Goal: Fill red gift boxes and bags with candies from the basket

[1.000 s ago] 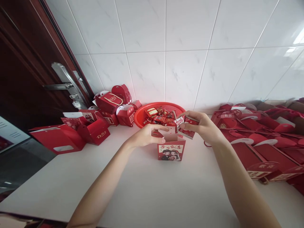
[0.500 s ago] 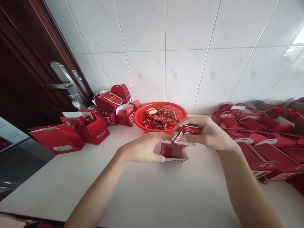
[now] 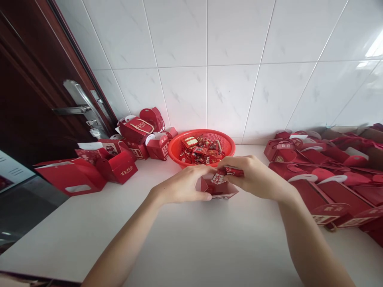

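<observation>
left hand (image 3: 187, 185): thumb apart, fingers curved | right hand (image 3: 254, 177): fingers pinched, tips partly hidden | forearms converging

The single head view looks forward and down from above the near side of the white worktop (image 3: 179, 239), facing the tiled wall (image 3: 227, 40), close enough that both forearms enter from the near edge.

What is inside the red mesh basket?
The red basket holds a heap of small wrapped packets, mostly red, plus one partly cream-coloured packet. Whatever lies beneath the top layer is covered.
</observation>
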A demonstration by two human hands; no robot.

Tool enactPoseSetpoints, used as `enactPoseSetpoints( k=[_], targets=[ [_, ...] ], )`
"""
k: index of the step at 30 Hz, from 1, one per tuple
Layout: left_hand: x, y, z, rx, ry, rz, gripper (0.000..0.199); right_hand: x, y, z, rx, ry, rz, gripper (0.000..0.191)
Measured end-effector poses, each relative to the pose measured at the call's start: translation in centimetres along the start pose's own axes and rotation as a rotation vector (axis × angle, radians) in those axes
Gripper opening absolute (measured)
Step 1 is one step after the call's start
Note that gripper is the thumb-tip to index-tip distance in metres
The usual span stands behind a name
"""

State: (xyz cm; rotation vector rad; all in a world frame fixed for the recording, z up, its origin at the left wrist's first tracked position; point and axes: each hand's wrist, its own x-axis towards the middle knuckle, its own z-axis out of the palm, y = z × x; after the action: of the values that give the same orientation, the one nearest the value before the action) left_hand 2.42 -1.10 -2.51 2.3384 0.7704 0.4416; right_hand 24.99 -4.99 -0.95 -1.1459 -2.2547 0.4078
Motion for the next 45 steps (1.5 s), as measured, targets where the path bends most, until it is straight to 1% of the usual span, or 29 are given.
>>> enactPoseSetpoints(
  k=[3, 6, 9, 13, 15, 18, 20, 22, 25, 28, 31, 33, 36, 38, 40, 45],
  targets=[
    [0.1, -0.1, 0.1, -0.031, 0.001, -0.002, 0.066, 0.1, -0.5, 0.8, -0.111, 0.0, 0.029, 0.024],
    [0.1, -0.4, 0.1, -0.049, 0.014, -0.013, 0.064, 0.0, -0.9, 1.3, -0.191, 0.019, 0.036, 0.025],
    [0.1, -0.6, 0.1, -0.023, 0.028, -0.046, 0.062, -0.1, -0.9, 1.1, -0.13, 0.064, 0.02, 0.023],
    [0.0, -0.9, -0.1, -0.009, 0.013, -0.063, 0.059, 0.2, -0.4, 0.3, 0.096, 0.222, 0.01, 0.011],
    [0.1, -0.9, -0.2, -0.007, 0.019, -0.086, 0.062, 0.6, -0.1, 0.1, 0.245, 0.287, 0.045, 0.007],
    [0.2, -1.1, -0.4, -0.015, 0.031, -0.127, 0.062, 1.3, 0.7, 0.4, 0.551, 0.354, 0.173, 0.019],
    [0.3, -1.4, -0.5, -0.032, 0.031, -0.143, 0.062, 1.8, 1.3, 0.7, 0.764, 0.375, 0.252, 0.026],
    [0.3, -1.5, -0.5, -0.042, 0.035, -0.155, 0.066, 2.0, 1.9, 0.8, 0.912, 0.371, 0.292, 0.027],
    [0.2, -1.5, -0.5, -0.033, 0.033, -0.143, 0.069, 1.8, 2.0, 0.4, 0.987, 0.315, 0.288, 0.022],
    [0.1, -1.3, -0.6, -0.027, 0.007, -0.097, 0.06, 1.1, 1.4, -0.6, 0.879, 0.219, 0.2, 0.023],
    [0.0, -1.3, -0.6, -0.058, -0.011, -0.069, 0.06, 0.2, 0.5, -1.3, 0.658, 0.101, 0.068, 0.024],
    [0.0, -1.5, -0.7, -0.079, -0.012, -0.069, 0.063, -0.2, 0.0, -1.3, 0.473, 0.068, 0.004, 0.017],
    [0.1, -1.7, -0.7, -0.073, -0.016, -0.088, 0.066, -0.3, -0.6, -0.7, 0.222, 0.11, -0.014, 0.012],
    [0.2, -1.8, -0.8, -0.046, -0.005, -0.103, 0.069, -0.1, -0.7, -0.1, 0.139, 0.157, 0.002, 0.013],
    [0.2, -1.9, -0.8, -0.025, 0.012, -0.117, 0.072, 0.2, -0.5, 0.4, 0.119, 0.177, 0.001, 0.012],
    [0.4, -2.2, -0.9, -0.062, 0.017, -0.102, 0.074, 0.8, 0.4, 1.1, 0.119, 0.132, -0.071, 0.015]
  ],
)
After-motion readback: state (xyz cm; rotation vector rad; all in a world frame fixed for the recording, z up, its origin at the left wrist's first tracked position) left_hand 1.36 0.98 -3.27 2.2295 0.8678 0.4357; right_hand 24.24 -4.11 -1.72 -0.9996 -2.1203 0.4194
